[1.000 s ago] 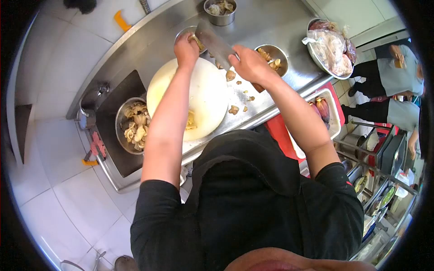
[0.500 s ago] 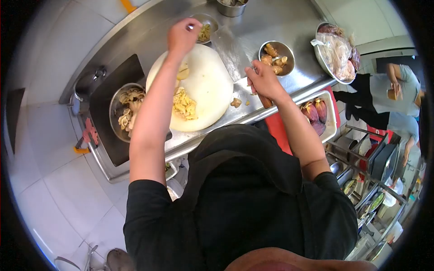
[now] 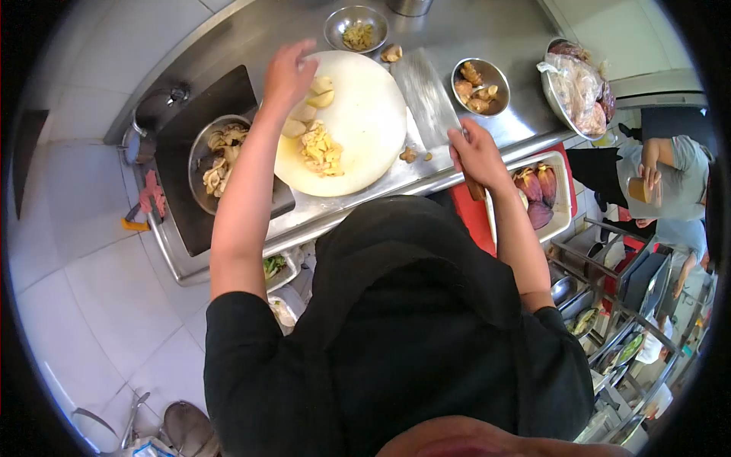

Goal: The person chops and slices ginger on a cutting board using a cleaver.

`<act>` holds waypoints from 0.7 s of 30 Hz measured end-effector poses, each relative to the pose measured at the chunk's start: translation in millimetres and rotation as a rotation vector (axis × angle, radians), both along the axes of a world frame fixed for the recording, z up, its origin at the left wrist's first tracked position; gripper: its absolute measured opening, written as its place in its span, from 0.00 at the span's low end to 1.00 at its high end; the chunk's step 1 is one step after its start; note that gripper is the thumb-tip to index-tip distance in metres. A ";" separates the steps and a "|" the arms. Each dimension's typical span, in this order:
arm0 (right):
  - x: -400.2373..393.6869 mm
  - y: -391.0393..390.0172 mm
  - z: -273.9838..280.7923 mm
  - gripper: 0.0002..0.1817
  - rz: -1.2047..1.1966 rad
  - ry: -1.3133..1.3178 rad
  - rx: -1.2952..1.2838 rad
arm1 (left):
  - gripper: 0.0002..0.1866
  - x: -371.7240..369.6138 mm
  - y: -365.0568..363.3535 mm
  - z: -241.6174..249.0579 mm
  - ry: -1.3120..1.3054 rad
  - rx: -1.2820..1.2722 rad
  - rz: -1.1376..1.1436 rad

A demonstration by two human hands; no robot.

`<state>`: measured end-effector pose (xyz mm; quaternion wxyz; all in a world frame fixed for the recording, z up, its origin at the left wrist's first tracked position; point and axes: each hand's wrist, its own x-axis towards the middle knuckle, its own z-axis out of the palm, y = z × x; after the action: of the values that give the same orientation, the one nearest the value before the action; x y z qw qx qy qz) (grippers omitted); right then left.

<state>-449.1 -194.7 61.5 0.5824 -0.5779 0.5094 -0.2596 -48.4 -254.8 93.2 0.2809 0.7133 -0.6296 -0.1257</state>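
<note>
My right hand (image 3: 475, 151) grips the wooden handle of a cleaver (image 3: 428, 95), its wide blade lying over the steel counter beside the round white cutting board (image 3: 373, 145). Over the board's upper left edge is my left hand (image 3: 289, 76), fingers loosely apart with nothing visible in them. Below it on the board are peeled ginger pieces (image 3: 321, 99) and a heap of ginger slices (image 3: 320, 149). Past the board stands a small steel bowl (image 3: 333, 36) with yellowish-green cut pieces (image 3: 358, 35). A knob of ginger (image 3: 391, 52) rests near that bowl.
Unpeeled ginger fills part of a steel bowl (image 3: 504, 91) on the right. A bowl of mushroom-like pieces (image 3: 196, 177) sits in the sink at left. A white tub (image 3: 565, 206) holds purple-red buds. Two people stand at far right, near a rack (image 3: 609, 297).
My left hand has drawn back from the small bowl to the board's upper left edge. The cleaver stays in my right hand, and the view has shifted slightly.
</note>
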 end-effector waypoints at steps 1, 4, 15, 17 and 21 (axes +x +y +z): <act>-3.8 9.7 -6.7 0.11 0.044 0.044 -0.004 | 0.21 7.3 19.3 -5.6 0.065 0.097 0.000; -9.6 44.2 -23.0 0.10 0.084 -0.017 0.105 | 0.19 10.8 79.2 -17.9 0.039 0.242 -0.066; 65.9 56.8 -29.2 0.24 0.099 0.546 -0.540 | 0.16 -28.2 113.5 -49.1 -0.236 0.239 -0.280; 87.7 48.1 -32.1 0.20 0.189 0.624 -0.505 | 0.15 -26.2 117.7 -61.0 -0.174 0.111 -0.262; 115.8 50.8 -62.8 0.24 0.295 0.661 -0.463 | 0.14 -36.5 134.5 -56.3 0.023 0.123 -0.113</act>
<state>-333.3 -143.9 -1.3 0.2735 -0.8122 0.5087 -0.0820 -84.9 -120.4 36.9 0.2363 0.6911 -0.6567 -0.1876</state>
